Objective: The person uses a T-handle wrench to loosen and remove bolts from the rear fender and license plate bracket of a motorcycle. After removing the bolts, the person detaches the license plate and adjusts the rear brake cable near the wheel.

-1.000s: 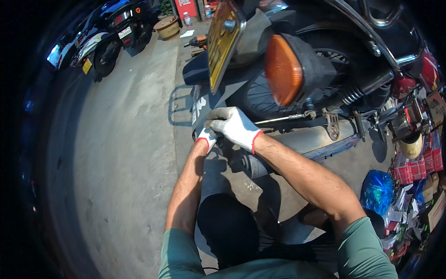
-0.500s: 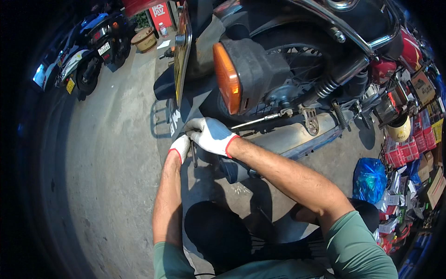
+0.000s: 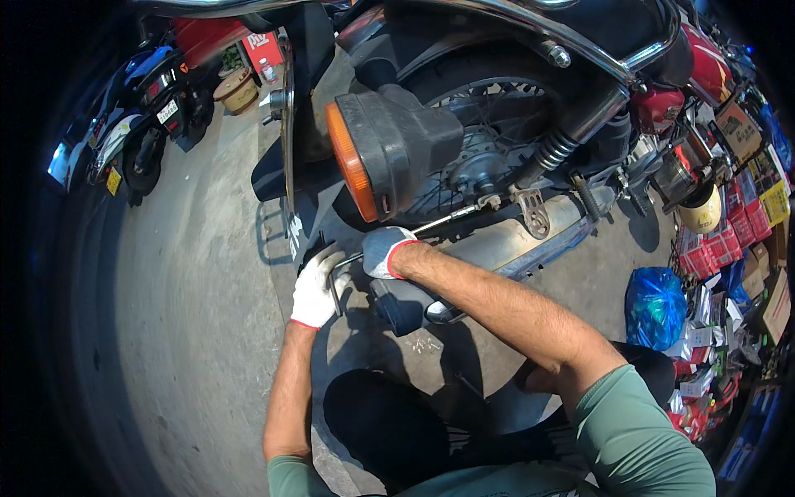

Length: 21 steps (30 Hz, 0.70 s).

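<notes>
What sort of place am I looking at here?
Likely a motorcycle repair spot: a motorcycle's rear wheel close up, more two-wheelers parked at upper left, and red boxes piled at right.

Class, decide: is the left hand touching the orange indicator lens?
Apart: the head view shows a gap between the left hand and the orange indicator lens.

At the upper left, a white-and-black bike (image 3: 142, 163) and a dark bike (image 3: 195, 108) stand side by side on the grey floor (image 3: 182, 331), with a planter (image 3: 237, 91) holding a green plant (image 3: 233, 58) to their right. Just beyond, a clear bottle (image 3: 267, 72) stands before a red panel (image 3: 262, 46). Along the right, a knotted blue bag (image 3: 655, 306) sits near stacked red boxes (image 3: 709, 248), a cardboard box (image 3: 739, 128) and small white packets (image 3: 696, 362).
</notes>
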Tool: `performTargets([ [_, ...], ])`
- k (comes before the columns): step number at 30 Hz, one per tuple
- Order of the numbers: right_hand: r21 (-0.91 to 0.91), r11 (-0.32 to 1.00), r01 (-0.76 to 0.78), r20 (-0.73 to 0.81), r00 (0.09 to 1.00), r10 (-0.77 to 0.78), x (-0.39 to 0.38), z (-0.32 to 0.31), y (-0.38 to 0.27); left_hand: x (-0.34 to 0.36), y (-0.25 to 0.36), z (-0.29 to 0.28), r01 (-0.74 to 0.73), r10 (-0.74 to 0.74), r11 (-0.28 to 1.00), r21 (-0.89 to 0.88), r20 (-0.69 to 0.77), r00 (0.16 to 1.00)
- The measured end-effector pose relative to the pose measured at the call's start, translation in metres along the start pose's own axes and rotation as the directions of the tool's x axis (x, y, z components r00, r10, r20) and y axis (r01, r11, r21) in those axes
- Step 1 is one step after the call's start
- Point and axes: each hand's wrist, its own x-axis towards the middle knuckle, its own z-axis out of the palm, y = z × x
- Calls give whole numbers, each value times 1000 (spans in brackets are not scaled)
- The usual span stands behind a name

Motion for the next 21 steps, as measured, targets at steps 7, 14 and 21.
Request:
performTargets([
  [7,-3,1000,-10,-20,1000,10,-5,-6,-6,3,-15,20,89,-89,996,-7,-128,988],
  [14,164,961,223,-404,904,-141,1,7,-5,7,-7,23,198,-210,972,-130,-87,974],
  [21,909,299,289,-274,957,-91,-16,-22,-69,-3,-62,61,463,-469,865,-192,14,883],
])
